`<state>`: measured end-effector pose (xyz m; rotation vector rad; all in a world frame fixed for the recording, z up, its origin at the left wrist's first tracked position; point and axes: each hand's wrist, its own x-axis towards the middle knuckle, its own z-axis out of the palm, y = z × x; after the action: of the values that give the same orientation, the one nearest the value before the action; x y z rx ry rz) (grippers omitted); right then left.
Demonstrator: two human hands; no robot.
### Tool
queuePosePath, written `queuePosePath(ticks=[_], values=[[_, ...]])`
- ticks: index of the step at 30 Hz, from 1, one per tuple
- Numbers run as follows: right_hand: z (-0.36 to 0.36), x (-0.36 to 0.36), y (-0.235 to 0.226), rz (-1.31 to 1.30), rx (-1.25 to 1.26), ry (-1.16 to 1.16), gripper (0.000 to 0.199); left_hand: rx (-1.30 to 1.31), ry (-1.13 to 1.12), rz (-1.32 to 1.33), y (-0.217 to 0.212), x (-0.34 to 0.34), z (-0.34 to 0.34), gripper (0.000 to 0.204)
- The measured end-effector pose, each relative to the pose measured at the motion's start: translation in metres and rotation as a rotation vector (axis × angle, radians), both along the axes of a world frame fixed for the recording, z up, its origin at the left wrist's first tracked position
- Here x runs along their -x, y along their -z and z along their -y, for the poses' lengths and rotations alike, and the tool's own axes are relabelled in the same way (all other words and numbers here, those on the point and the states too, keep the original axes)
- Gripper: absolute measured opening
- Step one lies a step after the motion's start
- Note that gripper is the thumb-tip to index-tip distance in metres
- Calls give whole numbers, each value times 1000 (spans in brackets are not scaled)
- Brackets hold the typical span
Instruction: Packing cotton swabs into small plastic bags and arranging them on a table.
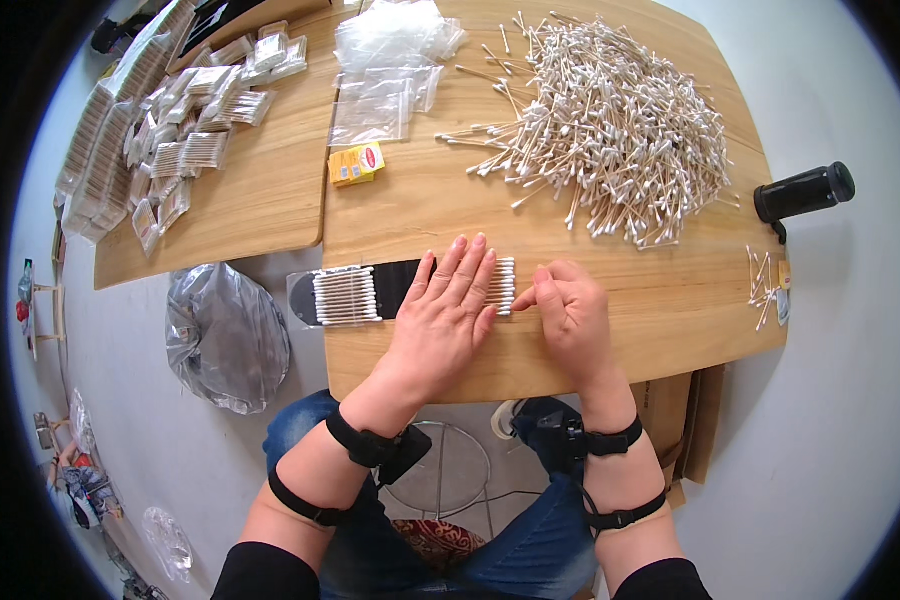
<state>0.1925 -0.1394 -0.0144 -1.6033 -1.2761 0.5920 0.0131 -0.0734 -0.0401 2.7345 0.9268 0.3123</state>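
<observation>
Beside left hand (444, 318), swabs (346, 297), pointing forward (some unclear)

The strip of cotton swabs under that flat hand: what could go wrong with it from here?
The black strip seems to jut past the left edge of the table, so a bump there might tip or drag it. The left hand lies flat over its middle and partly hides the right row of swabs; a sideways slip could push those swabs crooked.

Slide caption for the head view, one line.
Left hand partly covering a cotton-swab row, right hand alongside, loose cotton-swab pile beyond.
</observation>
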Motion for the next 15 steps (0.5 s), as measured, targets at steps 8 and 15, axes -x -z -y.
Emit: queuePosePath(ticks=[8,15], values=[[-1,2,5,188,-38,5,35,8,-7,23,2,-1,0,59],[-1,4,5,132,-42,18,35,-5,-14,21,2,0,0,60]])
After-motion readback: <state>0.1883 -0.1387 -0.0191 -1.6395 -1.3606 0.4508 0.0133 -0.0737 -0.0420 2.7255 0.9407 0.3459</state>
